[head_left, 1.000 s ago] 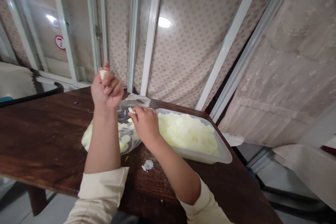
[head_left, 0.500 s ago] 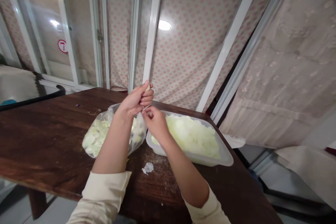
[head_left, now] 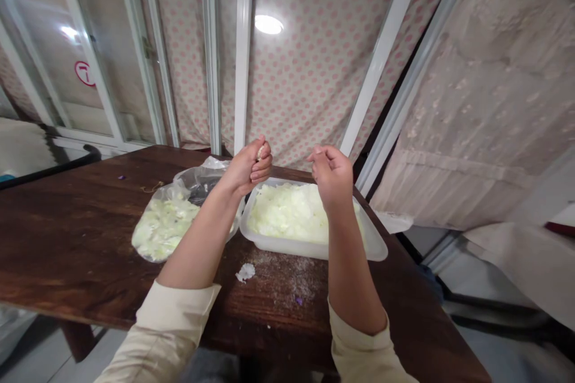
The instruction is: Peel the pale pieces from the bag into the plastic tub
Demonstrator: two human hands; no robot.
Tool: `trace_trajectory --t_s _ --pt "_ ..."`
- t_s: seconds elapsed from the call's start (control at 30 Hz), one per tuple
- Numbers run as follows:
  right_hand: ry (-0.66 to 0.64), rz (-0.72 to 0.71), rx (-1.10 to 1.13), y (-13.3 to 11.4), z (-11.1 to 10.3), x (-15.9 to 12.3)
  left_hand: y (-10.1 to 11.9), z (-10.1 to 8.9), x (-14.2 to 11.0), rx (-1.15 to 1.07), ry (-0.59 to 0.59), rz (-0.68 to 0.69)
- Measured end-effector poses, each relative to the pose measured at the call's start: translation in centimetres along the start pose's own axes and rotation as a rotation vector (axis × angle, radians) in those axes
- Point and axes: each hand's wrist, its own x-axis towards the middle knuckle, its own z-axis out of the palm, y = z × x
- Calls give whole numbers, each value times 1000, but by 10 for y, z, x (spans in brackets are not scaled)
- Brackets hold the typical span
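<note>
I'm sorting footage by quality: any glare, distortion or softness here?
Head view: a round glare spot shines over the dotted curtain; head view: the window bars lean, perhaps from wide-angle distortion; head view: the pale piece in the left hand is too soft to identify.

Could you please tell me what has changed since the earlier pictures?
The left hand has moved right from over the plastic bag to the tray's near-left end, still gripping a pale piece. The right hand has moved right, over the tray; whether it still holds its piece is unclear. Bag, tray and white scrap stay on the table.
</note>
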Motion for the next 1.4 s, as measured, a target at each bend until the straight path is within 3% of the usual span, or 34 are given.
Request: trace_trajectory --t_s 0.1,0.27,0.5,0.73,0.8,0.93,1.07,1.17,1.3,1.4 --pt "42 -5 2 -2 -10 3 -9 6 3 -20 -11 -19" --pt "94 31 50 -4 -27 8 -10 -2 3 -34 -167 -204" --pt "160 52 112 -3 -42 11 -7 -7 4 -47 -191 -185" --pt "176 71 95 0 -44 13 -42 8 12 159 -113 -286" --pt "174 76 97 1 -44 13 -52 10 14 169 -81 -260" --pt "171 74 93 2 -47 14 -64 4 20 178 17 -281" --pt "167 72 77 4 -49 15 -68 -7 25 138 -8 -362" --pt "159 87 71 4 -49 15 -72 -6 26 150 -51 -305" --pt "150 113 69 6 -47 16 -80 1 25 197 9 -145" --pt "142 120 58 7 -46 16 -85 2 26 209 31 -158"
